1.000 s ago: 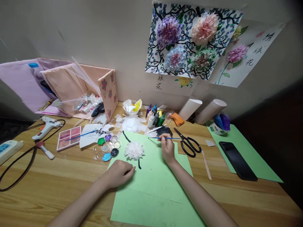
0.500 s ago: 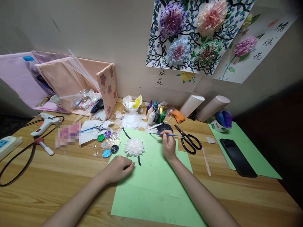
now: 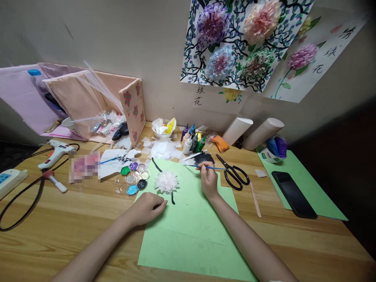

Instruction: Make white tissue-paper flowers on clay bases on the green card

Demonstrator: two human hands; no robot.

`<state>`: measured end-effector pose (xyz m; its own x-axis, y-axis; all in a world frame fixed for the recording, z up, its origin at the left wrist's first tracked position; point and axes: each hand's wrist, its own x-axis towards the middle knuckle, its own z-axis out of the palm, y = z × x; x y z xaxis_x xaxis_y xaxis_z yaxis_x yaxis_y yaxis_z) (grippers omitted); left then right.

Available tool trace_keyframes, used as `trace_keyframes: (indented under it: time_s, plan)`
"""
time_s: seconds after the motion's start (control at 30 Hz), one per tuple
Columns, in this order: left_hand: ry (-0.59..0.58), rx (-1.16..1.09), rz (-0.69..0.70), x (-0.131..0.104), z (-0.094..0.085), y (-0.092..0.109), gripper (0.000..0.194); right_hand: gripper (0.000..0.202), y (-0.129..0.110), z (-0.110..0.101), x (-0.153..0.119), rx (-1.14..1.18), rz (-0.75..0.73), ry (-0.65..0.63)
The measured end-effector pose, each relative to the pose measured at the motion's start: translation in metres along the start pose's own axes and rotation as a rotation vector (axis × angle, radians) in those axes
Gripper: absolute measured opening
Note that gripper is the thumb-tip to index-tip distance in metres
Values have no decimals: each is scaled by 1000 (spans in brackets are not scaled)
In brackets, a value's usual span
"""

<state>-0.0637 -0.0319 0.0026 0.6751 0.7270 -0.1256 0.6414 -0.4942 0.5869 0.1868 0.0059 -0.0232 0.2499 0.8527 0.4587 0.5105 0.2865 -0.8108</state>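
My right hand pinches a thin blue paintbrush, its dark tip pointing left over the upper part of the green paper. On the paper's left edge rests my left hand, fingers curled under and thumb toward the right; I see nothing in it. Just above that hand a fluffy white paper flower lies on the green sheet. A black painted stroke runs from its upper left, and another from beneath it. Beside the flower stands a palette with green, purple, blue and black paint.
Black scissors and a wooden stick lie right of my right hand, with a phone farther off. Small paint bottles and white paper scraps sit behind. Leftward are a glue gun and power strip.
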Motion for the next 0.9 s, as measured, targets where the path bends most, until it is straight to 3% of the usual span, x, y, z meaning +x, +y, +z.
trace_keyframes:
  time_s: [0.2,0.9]
  plan:
    - [-8,-10,-8,0,1,0,38,17,-2,1,0,2,-36,-63]
    - [-14,-13,-6,1,-1,0,38,18,3,-1,-3,-8,-42,-19]
